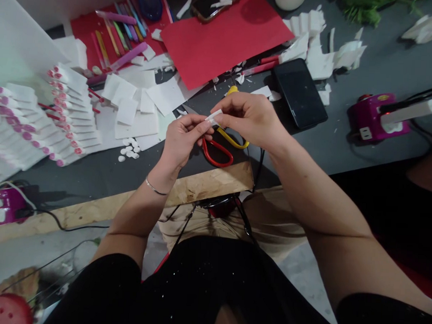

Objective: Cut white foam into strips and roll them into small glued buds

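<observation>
A small white strip, paper or thin foam, is pinched between the fingertips of both my hands. My left hand is closed at its left end, and my right hand grips the other end with thumb and fingers. Under the hands lie scissors with one red handle loop and one yellow loop; their blades are mostly hidden. Left of my left hand are several small white pellets and a spread of white square pieces.
Rows of white folded pieces with pink tips fill the left side. Red sheets, coloured markers and white scraps lie at the back. A black phone and a purple power socket are on the right.
</observation>
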`<action>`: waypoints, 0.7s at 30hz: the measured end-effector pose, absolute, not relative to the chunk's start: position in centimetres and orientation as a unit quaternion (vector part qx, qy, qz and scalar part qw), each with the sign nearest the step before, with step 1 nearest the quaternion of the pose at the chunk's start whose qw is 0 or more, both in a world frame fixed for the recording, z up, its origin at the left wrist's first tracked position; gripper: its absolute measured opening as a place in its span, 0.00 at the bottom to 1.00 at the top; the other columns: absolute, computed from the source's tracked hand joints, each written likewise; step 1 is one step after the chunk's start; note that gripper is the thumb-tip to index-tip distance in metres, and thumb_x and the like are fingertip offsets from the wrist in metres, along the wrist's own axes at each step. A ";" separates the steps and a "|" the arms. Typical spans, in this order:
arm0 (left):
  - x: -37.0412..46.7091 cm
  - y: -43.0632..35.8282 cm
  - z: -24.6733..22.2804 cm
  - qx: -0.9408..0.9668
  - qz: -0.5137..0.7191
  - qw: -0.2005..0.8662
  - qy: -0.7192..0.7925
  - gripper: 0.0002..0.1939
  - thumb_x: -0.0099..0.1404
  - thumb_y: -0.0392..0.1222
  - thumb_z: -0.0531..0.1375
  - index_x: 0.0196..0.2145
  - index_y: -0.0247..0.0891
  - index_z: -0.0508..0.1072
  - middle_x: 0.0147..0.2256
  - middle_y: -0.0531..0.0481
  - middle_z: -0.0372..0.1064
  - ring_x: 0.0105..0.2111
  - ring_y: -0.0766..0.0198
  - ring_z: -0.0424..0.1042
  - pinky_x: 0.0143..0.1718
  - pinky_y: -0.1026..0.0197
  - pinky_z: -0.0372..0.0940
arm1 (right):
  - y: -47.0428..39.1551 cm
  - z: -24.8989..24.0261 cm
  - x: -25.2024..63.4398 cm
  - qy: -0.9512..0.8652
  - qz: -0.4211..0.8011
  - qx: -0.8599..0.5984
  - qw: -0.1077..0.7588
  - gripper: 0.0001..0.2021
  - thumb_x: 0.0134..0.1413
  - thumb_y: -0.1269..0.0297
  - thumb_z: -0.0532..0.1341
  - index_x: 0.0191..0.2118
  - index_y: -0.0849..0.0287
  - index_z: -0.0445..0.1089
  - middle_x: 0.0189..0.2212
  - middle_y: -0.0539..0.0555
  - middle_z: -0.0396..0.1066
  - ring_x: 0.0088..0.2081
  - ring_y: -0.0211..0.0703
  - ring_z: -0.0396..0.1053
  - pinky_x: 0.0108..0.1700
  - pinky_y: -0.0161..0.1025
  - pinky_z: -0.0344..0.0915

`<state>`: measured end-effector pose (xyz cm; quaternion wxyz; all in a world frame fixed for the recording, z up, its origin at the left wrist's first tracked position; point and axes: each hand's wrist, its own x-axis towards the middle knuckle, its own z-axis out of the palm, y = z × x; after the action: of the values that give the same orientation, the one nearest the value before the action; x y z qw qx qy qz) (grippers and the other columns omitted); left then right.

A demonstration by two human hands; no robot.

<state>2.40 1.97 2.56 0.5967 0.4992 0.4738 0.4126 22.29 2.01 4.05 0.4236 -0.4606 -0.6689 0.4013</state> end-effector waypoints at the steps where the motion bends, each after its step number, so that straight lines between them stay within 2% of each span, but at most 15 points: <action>1: 2.4 2.0 2.6 0.496 0.412 0.600 0.474 0.17 0.61 0.53 0.77 0.35 0.38 0.81 0.28 0.50 0.81 0.26 0.68 0.80 0.24 0.69 0.68 | 2.0 4.1 22.4 -0.669 0.403 -0.458 0.424 0.11 0.61 0.54 0.70 0.40 0.56 0.80 0.32 0.52 0.76 0.34 0.42 0.70 0.38 0.42 0.69; 6: 1.9 2.4 3.3 0.466 0.392 0.646 0.461 0.15 0.61 0.49 0.78 0.39 0.40 0.83 0.28 0.53 0.80 0.25 0.71 0.79 0.22 0.71 0.66 | 2.1 4.7 23.3 -0.666 0.394 -0.464 0.432 0.05 0.61 0.62 0.69 0.39 0.56 0.81 0.33 0.52 0.76 0.33 0.41 0.70 0.38 0.41 0.69; 11: 1.8 2.4 3.8 0.434 0.367 0.693 0.444 0.15 0.61 0.48 0.77 0.42 0.39 0.83 0.28 0.54 0.79 0.24 0.72 0.78 0.21 0.72 0.63 | 2.0 4.8 23.4 -0.706 0.365 -0.442 0.417 0.05 0.63 0.64 0.67 0.40 0.56 0.81 0.35 0.52 0.78 0.36 0.41 0.71 0.40 0.40 0.68; 17: 2.3 1.9 3.9 0.440 0.368 0.671 0.470 0.18 0.56 0.49 0.79 0.35 0.36 0.80 0.27 0.52 0.80 0.23 0.72 0.77 0.21 0.72 0.63 | 1.8 4.5 22.8 -0.743 0.350 -0.395 0.412 0.09 0.67 0.65 0.62 0.43 0.59 0.81 0.38 0.54 0.79 0.38 0.40 0.72 0.44 0.40 0.70; 21: 2.2 1.9 3.9 0.469 0.393 0.635 0.472 0.18 0.55 0.51 0.78 0.31 0.36 0.79 0.25 0.52 0.80 0.22 0.71 0.76 0.21 0.71 0.64 | 1.8 4.2 22.7 -0.707 0.385 -0.418 0.422 0.14 0.68 0.59 0.63 0.52 0.60 0.80 0.41 0.54 0.79 0.40 0.40 0.73 0.43 0.38 0.71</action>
<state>2.25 1.92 3.86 0.6351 0.4689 0.4719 0.3926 22.67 1.79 4.19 0.4217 -0.4181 -0.7065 0.3850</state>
